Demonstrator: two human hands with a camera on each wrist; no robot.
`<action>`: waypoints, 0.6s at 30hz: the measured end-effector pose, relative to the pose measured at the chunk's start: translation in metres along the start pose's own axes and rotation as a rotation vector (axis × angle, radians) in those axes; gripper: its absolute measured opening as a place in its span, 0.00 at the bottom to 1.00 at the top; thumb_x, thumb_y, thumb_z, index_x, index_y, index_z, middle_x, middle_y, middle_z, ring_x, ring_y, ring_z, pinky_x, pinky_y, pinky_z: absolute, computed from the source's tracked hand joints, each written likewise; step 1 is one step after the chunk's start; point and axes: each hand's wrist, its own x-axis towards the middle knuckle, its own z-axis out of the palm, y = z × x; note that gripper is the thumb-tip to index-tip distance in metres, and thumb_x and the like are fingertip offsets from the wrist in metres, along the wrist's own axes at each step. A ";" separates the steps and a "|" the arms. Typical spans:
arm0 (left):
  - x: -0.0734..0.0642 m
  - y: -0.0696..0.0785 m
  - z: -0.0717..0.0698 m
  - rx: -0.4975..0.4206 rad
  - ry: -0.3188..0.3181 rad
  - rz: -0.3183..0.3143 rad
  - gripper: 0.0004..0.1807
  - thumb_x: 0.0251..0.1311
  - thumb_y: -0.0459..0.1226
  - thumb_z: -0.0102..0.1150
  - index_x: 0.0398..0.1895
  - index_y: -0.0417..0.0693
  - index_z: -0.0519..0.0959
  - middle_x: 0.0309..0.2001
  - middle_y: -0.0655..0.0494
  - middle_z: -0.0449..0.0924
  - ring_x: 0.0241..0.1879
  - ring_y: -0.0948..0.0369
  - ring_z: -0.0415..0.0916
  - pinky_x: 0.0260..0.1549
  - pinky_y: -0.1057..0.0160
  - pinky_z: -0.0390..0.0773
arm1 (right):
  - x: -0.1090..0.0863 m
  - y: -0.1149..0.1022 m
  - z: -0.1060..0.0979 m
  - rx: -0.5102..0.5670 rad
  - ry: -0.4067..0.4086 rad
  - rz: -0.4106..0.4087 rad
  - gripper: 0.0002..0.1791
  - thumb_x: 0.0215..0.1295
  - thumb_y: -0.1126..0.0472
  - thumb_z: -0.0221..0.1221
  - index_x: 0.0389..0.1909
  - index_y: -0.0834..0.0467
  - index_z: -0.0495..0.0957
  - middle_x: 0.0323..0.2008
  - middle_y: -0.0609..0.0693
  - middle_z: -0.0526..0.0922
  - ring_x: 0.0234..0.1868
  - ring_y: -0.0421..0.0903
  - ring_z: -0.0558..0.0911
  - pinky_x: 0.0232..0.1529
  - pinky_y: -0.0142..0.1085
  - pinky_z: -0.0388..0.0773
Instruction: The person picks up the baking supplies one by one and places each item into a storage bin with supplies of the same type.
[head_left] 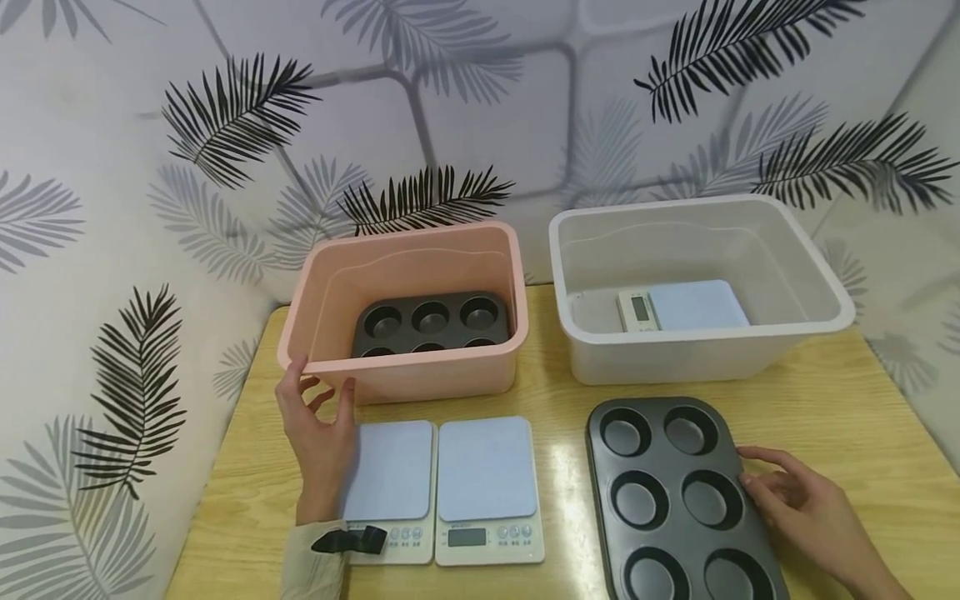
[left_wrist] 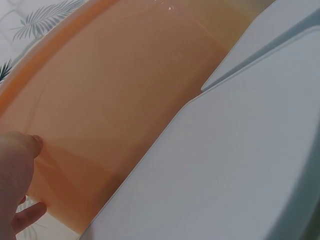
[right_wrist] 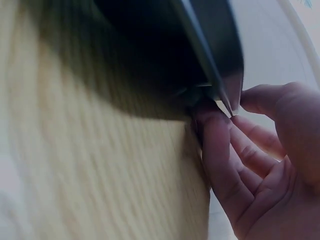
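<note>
At the front left corner of a pink plastic bin (head_left: 435, 375), my left hand (head_left: 318, 433) holds the bin, thumb against the front wall and a fingertip up at the rim. The left wrist view shows the thumb (left_wrist: 22, 150) on the bin's wall. A dark six-cup muffin pan (head_left: 671, 492) lies on the right of the table, its near end cut off by the frame. My right hand (head_left: 813, 512) pinches its right edge. In the right wrist view, fingers (right_wrist: 220, 160) reach beneath the pan's rim with the thumb on the other side.
Inside the pink bin lies another dark muffin pan (head_left: 408, 318). A white bin (head_left: 675, 358) at the back right contains a kitchen scale (head_left: 693, 304). Two more kitchen scales, a left one (head_left: 393, 471) partly behind my left wrist and a right one (head_left: 487, 471), lie side by side on the wooden table (head_left: 240, 467).
</note>
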 end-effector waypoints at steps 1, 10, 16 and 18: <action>0.000 0.000 0.000 -0.003 0.001 0.000 0.39 0.70 0.33 0.71 0.80 0.49 0.65 0.71 0.36 0.70 0.60 0.47 0.79 0.56 0.83 0.76 | 0.000 0.001 0.000 0.005 -0.008 0.009 0.25 0.81 0.54 0.63 0.73 0.58 0.76 0.39 0.53 0.94 0.32 0.33 0.87 0.30 0.31 0.82; -0.002 0.003 0.000 -0.014 -0.025 -0.025 0.39 0.70 0.34 0.71 0.80 0.50 0.65 0.71 0.38 0.71 0.60 0.47 0.79 0.56 0.82 0.77 | -0.003 0.009 -0.002 0.138 -0.081 0.044 0.31 0.84 0.56 0.60 0.81 0.57 0.67 0.43 0.47 0.96 0.37 0.34 0.90 0.33 0.36 0.88; 0.000 0.001 0.001 -0.035 0.000 -0.005 0.38 0.69 0.33 0.72 0.80 0.48 0.66 0.70 0.37 0.71 0.58 0.47 0.79 0.54 0.81 0.79 | -0.002 0.006 -0.005 0.187 -0.214 0.173 0.42 0.81 0.53 0.64 0.87 0.55 0.56 0.47 0.52 0.93 0.39 0.41 0.90 0.39 0.37 0.90; 0.001 -0.001 0.001 -0.047 0.010 0.002 0.38 0.70 0.32 0.71 0.80 0.46 0.66 0.69 0.36 0.72 0.58 0.46 0.80 0.54 0.81 0.79 | 0.000 0.006 -0.006 0.190 -0.253 0.220 0.47 0.79 0.51 0.66 0.89 0.55 0.52 0.49 0.54 0.93 0.40 0.42 0.90 0.41 0.36 0.89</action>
